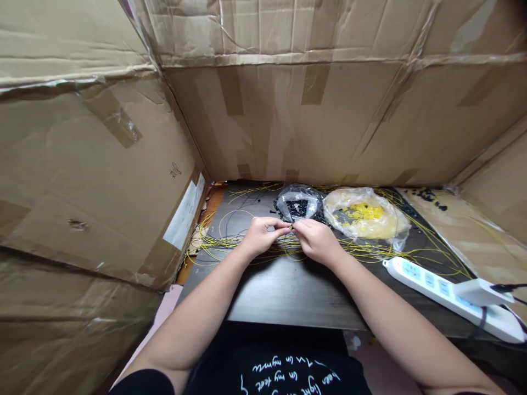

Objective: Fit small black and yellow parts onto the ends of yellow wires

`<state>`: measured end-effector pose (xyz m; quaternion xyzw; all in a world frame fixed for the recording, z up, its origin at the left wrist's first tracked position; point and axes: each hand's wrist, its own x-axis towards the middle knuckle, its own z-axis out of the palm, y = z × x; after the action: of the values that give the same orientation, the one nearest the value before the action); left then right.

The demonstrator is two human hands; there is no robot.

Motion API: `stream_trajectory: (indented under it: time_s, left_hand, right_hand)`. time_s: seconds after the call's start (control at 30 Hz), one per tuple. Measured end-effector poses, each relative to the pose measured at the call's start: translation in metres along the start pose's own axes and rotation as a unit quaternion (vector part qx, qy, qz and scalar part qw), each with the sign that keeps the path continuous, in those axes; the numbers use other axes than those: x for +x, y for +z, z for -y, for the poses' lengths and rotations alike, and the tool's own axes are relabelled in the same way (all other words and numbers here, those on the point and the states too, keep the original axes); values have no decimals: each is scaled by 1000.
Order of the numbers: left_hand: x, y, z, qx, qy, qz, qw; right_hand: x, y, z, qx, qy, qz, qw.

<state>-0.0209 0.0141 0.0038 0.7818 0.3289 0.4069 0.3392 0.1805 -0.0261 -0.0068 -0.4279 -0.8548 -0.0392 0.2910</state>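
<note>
My left hand and my right hand meet over the middle of the table, fingertips pinched almost together. Between them is a tiny dark and yellow piece, too small to make out fully. Under both hands runs a loose bundle of thin yellow and black wires, spread left to right. Just beyond my fingers lies a clear plastic bag of small black parts. To its right, another clear bag holds small yellow parts.
A white power strip with a white plug-in adapter lies at the right front of the dark table. Cardboard walls enclose the back and sides. Loose black bits lie on cardboard at the right.
</note>
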Motion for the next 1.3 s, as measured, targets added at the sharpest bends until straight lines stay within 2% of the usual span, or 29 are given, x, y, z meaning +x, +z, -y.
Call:
stream_trajectory:
  time_s: [0.2, 0.3, 0.37, 0.47, 0.5, 0.53, 0.57, 0.63, 0.67, 0.77, 0.83, 0.93, 1.07, 1.2, 1.3]
  left_hand:
    - [-1, 0, -1, 16, 26, 10, 999]
    - [-1, -2, -2, 37, 49, 12, 998]
    - [-1, -2, -2, 51, 68, 17, 996]
    - [-2, -2, -1, 70, 92, 28, 993]
    - [-2, -2, -1, 74, 97, 31, 992]
    - [-2, -2, -1, 75, 100, 32, 992]
    - [-2, -1, -1, 75, 99, 32, 992]
    - [-2, 0, -2, 67, 86, 24, 994]
    - [-2, 0, -2, 61, 73, 17, 995]
    - [-2, 2, -2, 40, 28, -8, 999]
    - [-2, 3, -2, 29, 6, -18, 999]
    - [-2, 4, -3, 19, -13, -23, 999]
    - [-1, 6, -4, 10, -18, -30, 999]
    - [-2, 6, -4, 16, 2, -32, 999]
    - [-3, 6, -3, 42, 36, -34, 998]
  right_hand:
    - [-1, 1, -3, 169, 52, 19, 984]
    - [0, 2, -1, 293, 118, 42, 948]
    - [1, 3, 1, 425, 190, 82, 881]
    - [3, 4, 5, 606, 282, 120, 734]
    - [3, 5, 6, 642, 298, 124, 696]
    - [3, 5, 6, 663, 307, 125, 671]
    - [3, 6, 7, 675, 309, 126, 658]
    - [3, 10, 7, 674, 299, 113, 667]
    - [2, 13, 6, 661, 290, 95, 686]
    - [0, 21, 5, 572, 269, 14, 775]
    - [-1, 24, 5, 502, 261, -39, 824]
    - [-1, 22, 7, 427, 245, -92, 866]
    - [-1, 17, 9, 393, 236, -114, 881]
    - [-1, 16, 8, 402, 245, -106, 876]
    - [-1, 17, 9, 426, 263, -97, 860]
